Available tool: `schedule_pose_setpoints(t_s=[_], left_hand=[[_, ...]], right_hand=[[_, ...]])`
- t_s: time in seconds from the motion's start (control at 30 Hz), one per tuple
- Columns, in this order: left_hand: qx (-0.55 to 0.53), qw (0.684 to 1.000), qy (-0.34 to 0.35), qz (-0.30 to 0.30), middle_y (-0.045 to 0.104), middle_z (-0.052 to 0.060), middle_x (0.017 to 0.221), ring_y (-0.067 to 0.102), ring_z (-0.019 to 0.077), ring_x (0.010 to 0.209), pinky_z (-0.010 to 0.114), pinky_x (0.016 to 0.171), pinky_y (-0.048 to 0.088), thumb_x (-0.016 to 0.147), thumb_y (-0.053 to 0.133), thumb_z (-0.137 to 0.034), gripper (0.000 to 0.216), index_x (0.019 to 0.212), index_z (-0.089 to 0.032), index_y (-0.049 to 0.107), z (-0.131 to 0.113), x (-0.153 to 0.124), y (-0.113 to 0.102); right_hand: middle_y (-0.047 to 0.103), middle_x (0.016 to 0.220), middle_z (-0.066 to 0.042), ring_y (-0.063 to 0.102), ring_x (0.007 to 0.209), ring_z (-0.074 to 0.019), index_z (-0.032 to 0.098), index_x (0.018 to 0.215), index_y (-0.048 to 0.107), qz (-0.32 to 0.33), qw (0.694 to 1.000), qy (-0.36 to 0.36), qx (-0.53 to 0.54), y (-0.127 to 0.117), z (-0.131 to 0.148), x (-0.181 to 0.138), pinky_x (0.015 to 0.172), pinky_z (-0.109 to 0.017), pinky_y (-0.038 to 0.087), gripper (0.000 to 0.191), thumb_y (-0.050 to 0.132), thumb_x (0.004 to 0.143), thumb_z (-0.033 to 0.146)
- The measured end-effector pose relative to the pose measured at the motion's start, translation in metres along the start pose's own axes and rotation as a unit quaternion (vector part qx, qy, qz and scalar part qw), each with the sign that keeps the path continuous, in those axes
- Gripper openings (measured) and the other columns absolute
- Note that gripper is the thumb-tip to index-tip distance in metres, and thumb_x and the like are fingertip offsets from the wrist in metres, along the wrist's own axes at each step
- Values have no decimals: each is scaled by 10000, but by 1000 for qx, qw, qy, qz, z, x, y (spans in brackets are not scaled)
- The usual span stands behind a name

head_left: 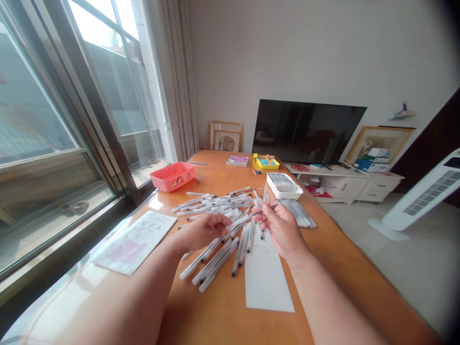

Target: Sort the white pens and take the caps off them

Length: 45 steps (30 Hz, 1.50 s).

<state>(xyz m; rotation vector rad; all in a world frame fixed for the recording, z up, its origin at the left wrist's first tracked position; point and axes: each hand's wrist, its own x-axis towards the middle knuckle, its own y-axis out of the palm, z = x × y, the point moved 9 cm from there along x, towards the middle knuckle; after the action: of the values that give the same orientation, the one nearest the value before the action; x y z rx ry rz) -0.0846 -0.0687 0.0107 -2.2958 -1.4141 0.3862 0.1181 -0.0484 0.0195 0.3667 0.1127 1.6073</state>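
A loose heap of white pens [215,205] with black ends covers the middle of the table, lying at many angles. Over the heap, my right hand [285,231] pinches a slim pen [264,211] between thumb and fingers, its dark end pointing right. My left hand [206,231] is curled with its fingertips closed around the pale left end of what looks like the same pen; the fingers partly hide it. Beneath my right wrist lies a blank white paper strip [268,278], with some pens resting on its upper part.
A white tray [289,195] full of pens stands at the right, beside a row of pens [302,214]. At the left are a pink basket [172,177] and a notebook [138,242]. A yellow box [269,164] and a booklet [237,161] lie at the far end.
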Motion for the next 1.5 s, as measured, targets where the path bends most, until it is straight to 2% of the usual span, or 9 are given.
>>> schedule_pose_setpoints(t_s=[0.3,0.5,0.87,1.07,1.3,1.37,1.5], left_hand=[[21,1000,0,1,750,26,965,664,217,919,295,837,505,865,613,-376,279,1060,-215,729,-1,-1,1],[-5,1000,21,15,737,37,917,646,211,878,296,814,500,844,645,-395,281,1019,-195,737,-7,-1,4],[-64,998,-7,24,725,40,915,640,196,857,296,804,487,842,656,-395,278,1030,-198,711,-2,-1,14],[-62,998,-19,4,717,23,905,625,188,844,289,784,471,844,654,-385,249,1013,-209,706,-4,-1,13],[-93,996,-5,13,666,19,849,546,150,766,270,729,429,846,656,-342,211,965,-171,688,-6,1,18],[-109,994,-7,10,657,17,850,536,147,768,268,726,421,840,674,-356,229,972,-169,680,-7,2,19],[-167,986,-13,3,658,19,855,538,144,768,264,722,411,830,694,-394,262,965,-171,665,-12,3,21]], right_hand=[[754,999,-97,676,678,-138,176,958,631,24,999,15,-26,1,-5,0,436,-192,288,342,729,846,484],[759,1010,-105,677,659,-143,176,927,646,32,998,47,-16,3,-9,-1,409,-195,248,327,727,839,481],[734,1067,-110,706,685,-158,182,992,662,83,992,84,-39,21,-17,-7,384,-188,268,331,696,862,485],[714,1101,-110,720,766,-176,188,1159,650,76,993,81,-25,21,-21,-6,441,-203,375,410,712,856,459],[700,1145,-126,716,833,-202,190,1298,612,113,987,96,-67,31,-26,-11,455,-217,368,496,683,878,444],[715,1096,-117,705,821,-199,194,1321,605,124,984,98,-80,32,-27,-13,459,-218,355,518,680,877,451],[730,859,-57,648,716,-173,212,1320,615,149,977,102,-114,36,-32,-16,474,-220,324,487,639,902,461]])
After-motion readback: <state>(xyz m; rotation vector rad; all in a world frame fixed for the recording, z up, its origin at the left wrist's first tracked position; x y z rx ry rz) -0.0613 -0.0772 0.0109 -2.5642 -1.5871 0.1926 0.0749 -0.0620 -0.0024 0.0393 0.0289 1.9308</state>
